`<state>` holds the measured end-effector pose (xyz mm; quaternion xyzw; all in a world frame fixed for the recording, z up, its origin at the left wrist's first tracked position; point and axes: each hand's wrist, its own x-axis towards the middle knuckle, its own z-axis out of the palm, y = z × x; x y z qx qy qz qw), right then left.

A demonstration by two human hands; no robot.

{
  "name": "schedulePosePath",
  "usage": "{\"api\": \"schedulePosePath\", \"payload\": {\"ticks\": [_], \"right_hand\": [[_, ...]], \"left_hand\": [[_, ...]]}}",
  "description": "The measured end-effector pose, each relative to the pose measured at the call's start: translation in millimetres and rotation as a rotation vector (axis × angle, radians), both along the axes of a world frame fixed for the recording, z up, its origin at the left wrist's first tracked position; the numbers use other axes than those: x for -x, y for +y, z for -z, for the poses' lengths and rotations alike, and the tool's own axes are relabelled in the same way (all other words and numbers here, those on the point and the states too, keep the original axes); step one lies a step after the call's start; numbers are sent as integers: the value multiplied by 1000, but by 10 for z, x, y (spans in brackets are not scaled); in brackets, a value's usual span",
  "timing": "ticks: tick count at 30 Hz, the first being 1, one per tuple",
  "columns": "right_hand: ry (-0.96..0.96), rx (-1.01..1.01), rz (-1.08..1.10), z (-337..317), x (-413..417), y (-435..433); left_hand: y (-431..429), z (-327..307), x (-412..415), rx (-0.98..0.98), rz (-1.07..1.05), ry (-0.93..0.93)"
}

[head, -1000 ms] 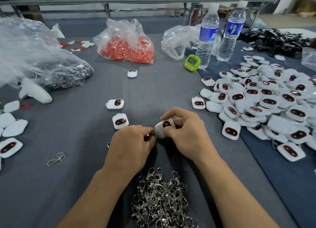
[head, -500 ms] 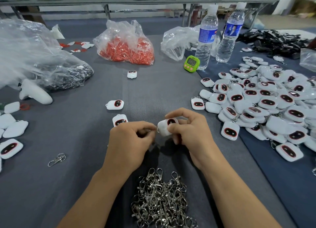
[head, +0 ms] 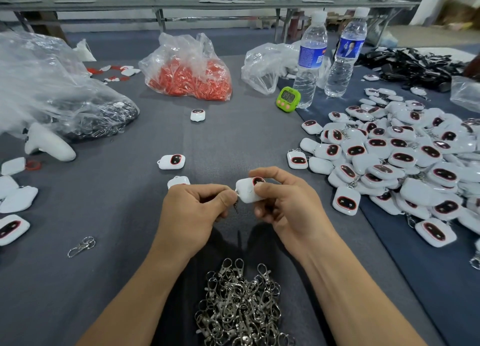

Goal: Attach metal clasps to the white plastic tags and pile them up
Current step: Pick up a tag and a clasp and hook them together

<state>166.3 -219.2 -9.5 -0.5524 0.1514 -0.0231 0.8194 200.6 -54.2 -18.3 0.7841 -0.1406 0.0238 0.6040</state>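
My right hand [head: 291, 210] grips a white tag [head: 248, 192] in curled thumb and fingers, just beyond the heap of clasps [head: 239, 309]. My left hand [head: 192, 216] pinches a metal clasp [head: 235, 207] at the tag's left corner. The pile of tags [head: 405, 164] lies beyond the heap, to its right.

Bottle by timer [head: 310, 57]: blue label, white characters, illegible.
Second bottle [head: 347, 50]: blue label with a portrait (wording too small to read).
Timer [head: 288, 99]: display digits blurred, unreadable.
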Motion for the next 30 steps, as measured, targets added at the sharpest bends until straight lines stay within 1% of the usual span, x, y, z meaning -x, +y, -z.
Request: {"api": "schedulePosePath", "payload": {"ticks": [2, 4, 6, 7, 8, 9, 10, 11, 13, 15, 16, 18, 20, 22, 24, 26, 28, 29, 30], "right_hand": [[-5, -6, 6, -3, 2, 4], [-8, -1, 16, 4, -2, 12], [-10, 30, 22, 11, -5, 23], [-10, 46, 25, 17, -9, 28], [-11, 57, 28, 21, -12, 31], [-10, 58, 31, 21, -14, 33], [-9, 48, 35, 18, -17, 34], [-10, 28, 35, 11, -20, 32], [-16, -26, 27, -6, -22, 27], [-29, -50, 24, -17, -15, 21], [-38, -48, 26, -19, -13, 23], [-60, -35, 38, -17, -9, 38], [-80, -27, 51, -14, -2, 54], [-97, -24, 59, -15, 8, 57], [-113, -1, 64, -16, 19, 57], [-138, 76, 66, -8, 26, 77], [-161, 173, 69, 9, 35, 120], [-166, 206, 70, 17, 36, 141], [-166, 222, 70, 22, 34, 154]], "left_hand": [[12, 16, 18, -97, -26, -119], [20, 24, 54, -215, -53, -292], [27, 27, 75, -401, -63, -484], [28, 39, 83, -491, -71, -548], [26, 52, 83, -536, -81, -575], [19, 55, 84, -534, -92, -559], [9, 50, 87, -489, -98, -512], [-3, 42, 85, -402, -106, -438], [-47, 40, 61, -190, -103, -228], [-84, 40, 40, -10, -46, -33], [-97, 31, 43, 57, -16, 31], [-105, 20, 46, 101, 0, 86], [-101, 12, 50, 80, -6, 74], [-83, 10, 51, 10, -17, -1], [-63, 15, 69, -115, -44, -140], [-26, 33, 84, -326, -67, -308], [-4, 58, 88, -597, -104, -479], [-4, 60, 90, -676, -124, -523], [-5, 58, 91, -709, -147, -538]]}}
